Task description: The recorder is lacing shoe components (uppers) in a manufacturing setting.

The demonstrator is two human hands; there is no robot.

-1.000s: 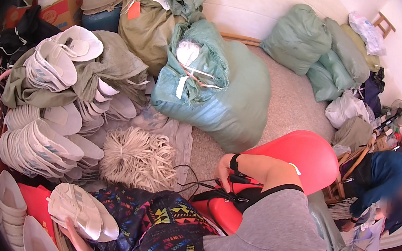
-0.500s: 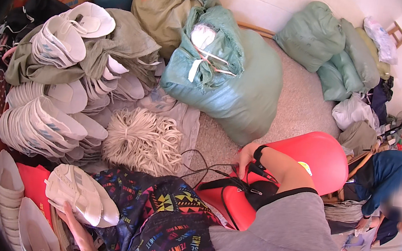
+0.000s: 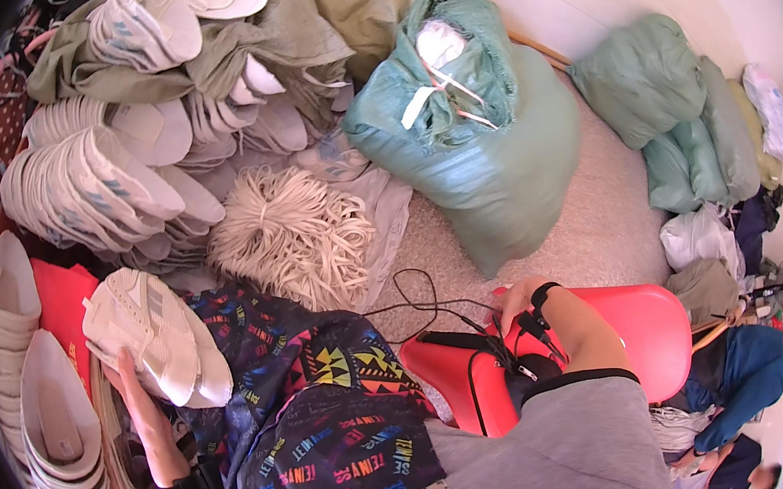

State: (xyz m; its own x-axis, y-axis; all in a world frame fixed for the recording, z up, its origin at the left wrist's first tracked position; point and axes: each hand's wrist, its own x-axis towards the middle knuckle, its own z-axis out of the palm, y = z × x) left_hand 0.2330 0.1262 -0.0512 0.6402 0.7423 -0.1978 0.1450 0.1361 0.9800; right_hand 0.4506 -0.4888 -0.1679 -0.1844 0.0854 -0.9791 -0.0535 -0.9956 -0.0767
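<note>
My left hand (image 3: 128, 380) grips a small stack of cream sneaker uppers (image 3: 154, 331), which rests against my lap over a dark patterned apron (image 3: 332, 413). Its thumb side shows, while the other fingers are hidden beneath the uppers. My right hand (image 3: 517, 301), with a black band at the wrist, reaches out to the right beside a red seat. Its fingers are curled down at a thin black cable (image 3: 442, 307); their tips are partly hidden. Black connectors and a dark pouch (image 3: 532, 374) lie just below that hand.
Stacks of pale shoe uppers (image 3: 86, 187) stand at left, with more near my left arm (image 3: 64, 400). A bundle of cream laces (image 3: 295, 238) lies ahead. Big green sacks (image 3: 520, 153) sit on the floor. The red chair (image 3: 641, 319) is at right; people (image 3: 752, 377) work beyond it.
The whole view has shifted, so the sacks and the red chair appear further right. My left hand still holds the uppers, and my right hand stays at the cable.
</note>
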